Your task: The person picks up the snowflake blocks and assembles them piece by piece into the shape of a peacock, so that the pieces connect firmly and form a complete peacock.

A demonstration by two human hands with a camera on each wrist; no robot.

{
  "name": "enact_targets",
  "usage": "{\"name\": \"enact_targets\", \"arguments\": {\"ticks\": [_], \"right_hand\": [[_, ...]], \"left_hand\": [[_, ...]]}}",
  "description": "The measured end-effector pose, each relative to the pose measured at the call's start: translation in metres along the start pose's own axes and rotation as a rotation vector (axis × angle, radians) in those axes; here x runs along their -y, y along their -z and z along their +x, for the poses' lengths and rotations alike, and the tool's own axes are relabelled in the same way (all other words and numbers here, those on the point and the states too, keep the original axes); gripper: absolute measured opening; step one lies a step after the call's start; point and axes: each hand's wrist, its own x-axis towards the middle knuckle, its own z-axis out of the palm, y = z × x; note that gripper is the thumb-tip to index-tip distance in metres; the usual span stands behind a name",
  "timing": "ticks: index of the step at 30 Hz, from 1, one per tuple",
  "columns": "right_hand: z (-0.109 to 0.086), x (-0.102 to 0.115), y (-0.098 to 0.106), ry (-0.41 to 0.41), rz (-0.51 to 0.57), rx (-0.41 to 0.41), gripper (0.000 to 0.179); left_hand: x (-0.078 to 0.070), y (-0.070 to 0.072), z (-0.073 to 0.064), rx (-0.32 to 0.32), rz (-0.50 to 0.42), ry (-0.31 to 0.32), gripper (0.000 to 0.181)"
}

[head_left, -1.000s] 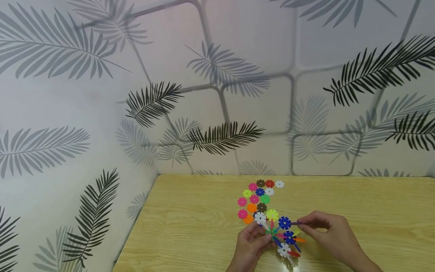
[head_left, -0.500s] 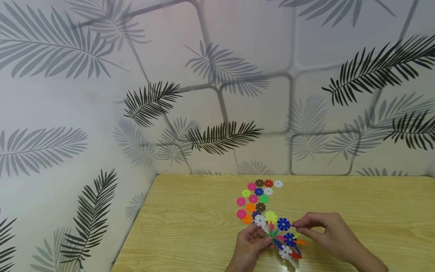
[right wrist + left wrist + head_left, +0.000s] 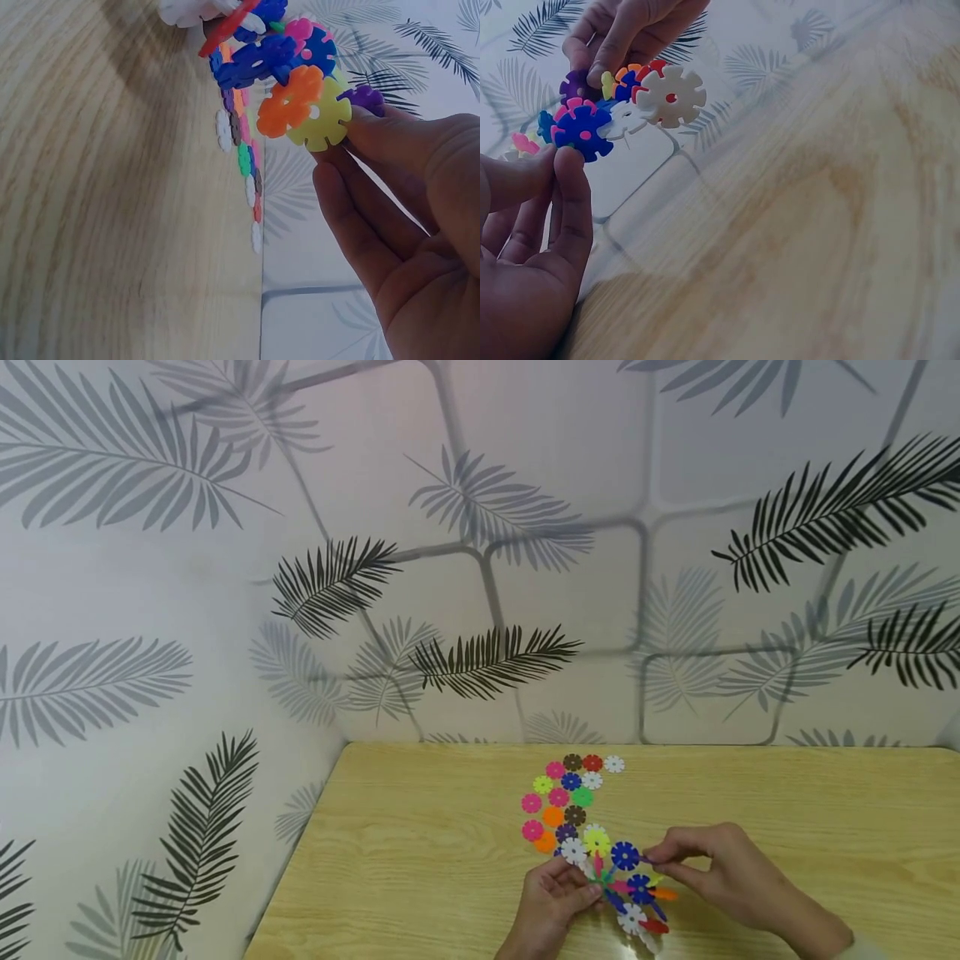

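A cluster of interlocking snowflake discs (image 3: 639,889), in blue, white, yellow, pink, orange and red, is held up over the table's near side. My left hand (image 3: 551,897) grips it from the left; in the left wrist view thumb and index finger pinch near a blue disc (image 3: 585,135). My right hand (image 3: 738,877) pinches a purple disc (image 3: 366,97), which meets the upper right blue disc (image 3: 624,857) edge-on. Seen from the right wrist, a yellow disc (image 3: 326,120) and an orange disc (image 3: 291,101) stand close beside the right fingertips. The left hand's lower fingers are partly hidden.
Several loose discs (image 3: 558,797) lie flat in a curved group on the wooden table (image 3: 405,843), beyond the cluster, in pink, brown, white, green, orange and other colours. Behind the table's back edge rises a leaf-patterned wall (image 3: 570,593).
The right hand and the purple disc have shifted slightly left. The cluster has tilted a little, its discs sitting slightly lower in view. Both hands keep their hold.
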Motion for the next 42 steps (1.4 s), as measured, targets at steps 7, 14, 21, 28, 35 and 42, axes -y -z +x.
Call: {"name": "enact_targets", "arguments": {"ticks": [7,14,21,28,35,42], "right_hand": [[0.004,-0.002,0.004,0.038,-0.001,0.045,0.018],[0.007,-0.003,0.001,0.097,-0.02,0.007,0.023],[0.009,-0.003,0.001,0.106,0.005,0.004,0.02],[0.012,-0.001,0.002,0.058,0.012,0.068,0.018],[0.011,0.002,0.001,-0.018,0.045,0.03,0.015],[0.005,0.0,-0.002,-0.09,0.134,-0.012,0.014]], "left_hand": [[-0.002,-0.002,0.0,-0.01,0.051,0.033,0.041],[-0.003,-0.001,0.0,-0.001,0.056,0.049,0.025],[-0.002,-0.001,0.002,0.003,0.103,0.039,0.037],[-0.004,-0.002,-0.001,-0.01,0.089,0.052,0.031],[-0.004,-0.001,-0.001,-0.012,0.084,0.039,0.033],[-0.002,0.0,0.001,-0.004,0.034,0.021,0.033]]}}
